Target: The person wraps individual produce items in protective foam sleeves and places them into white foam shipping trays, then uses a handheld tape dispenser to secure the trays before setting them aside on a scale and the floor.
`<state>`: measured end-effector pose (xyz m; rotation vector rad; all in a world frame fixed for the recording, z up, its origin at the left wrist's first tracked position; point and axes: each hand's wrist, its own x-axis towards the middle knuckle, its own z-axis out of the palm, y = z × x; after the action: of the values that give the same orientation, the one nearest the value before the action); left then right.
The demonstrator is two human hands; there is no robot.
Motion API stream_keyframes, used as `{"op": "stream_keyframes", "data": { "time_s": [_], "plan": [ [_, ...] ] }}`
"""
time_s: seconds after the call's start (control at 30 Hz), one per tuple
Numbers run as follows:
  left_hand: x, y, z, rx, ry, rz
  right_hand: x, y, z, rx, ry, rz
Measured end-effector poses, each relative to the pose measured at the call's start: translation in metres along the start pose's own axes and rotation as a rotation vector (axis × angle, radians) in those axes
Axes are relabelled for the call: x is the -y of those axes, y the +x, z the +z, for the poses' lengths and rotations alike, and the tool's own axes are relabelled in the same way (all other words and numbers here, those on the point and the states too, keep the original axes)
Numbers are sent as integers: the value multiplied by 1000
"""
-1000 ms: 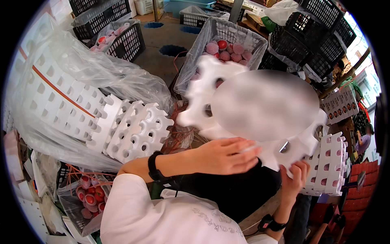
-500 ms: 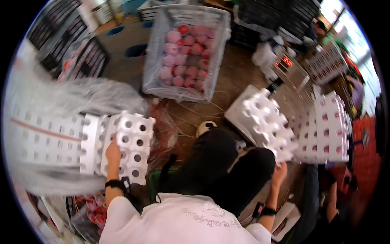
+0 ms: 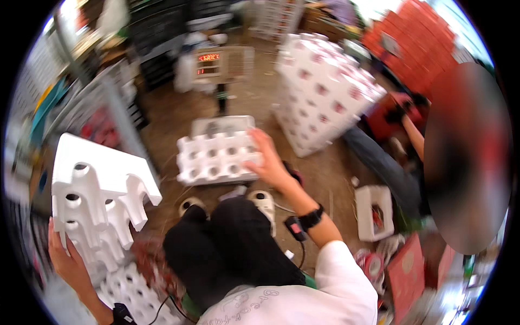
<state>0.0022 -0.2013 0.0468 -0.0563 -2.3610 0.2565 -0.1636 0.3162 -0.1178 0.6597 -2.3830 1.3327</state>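
A white foam tray with rows of round holes (image 3: pixel 208 153) lies flat on the platform of a scale (image 3: pixel 223 123). My right hand (image 3: pixel 266 157) rests at its right end, fingers spread and touching the edge. On the left, my left hand (image 3: pixel 67 260) grips another foam tray (image 3: pixel 103 168), tilted and raised, with its hollow cups showing. That hand's grip is partly hidden by the tray. Below it more white perforated foam (image 3: pixel 135 295) shows. The scale's display (image 3: pixel 208 64) stands on a post behind the platform, lit in red.
A tall stack of foam trays with reddish contents (image 3: pixel 325 97) stands right of the scale. A grey crate (image 3: pixel 116 114) with pink-red round items is at left. Another person's arm (image 3: pixel 414 138) reaches in from the right, near a small white foam box (image 3: pixel 374 214).
The view has swung to the right. The tray at my right hand now lies flat on the scale instead of tilted in the air. My left hand has raised a tray from the left stack.
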Motion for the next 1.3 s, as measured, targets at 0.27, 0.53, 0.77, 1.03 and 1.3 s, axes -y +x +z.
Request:
{"op": "stream_keyframes", "data": {
  "time_s": [0.27, 0.53, 0.77, 1.03, 1.3],
  "plan": [
    [-244, 168, 104, -123, -574, 717, 58, -20, -48, -50, 659, 210],
    [-234, 113, 171, -101, -824, 284, -42, -78, -48, -440, 966, 824],
    [-219, -38, 254, 444, -1097, -279, -125, -60, 11, -234, 831, 1139],
    [-240, -61, 358, 1018, -1808, -1256, -178, -52, 20, -163, 816, 1134],
    [-207, -21, 303, 1006, -1376, -500, -231, -17, -24, -123, 866, 901]
  ]
}}
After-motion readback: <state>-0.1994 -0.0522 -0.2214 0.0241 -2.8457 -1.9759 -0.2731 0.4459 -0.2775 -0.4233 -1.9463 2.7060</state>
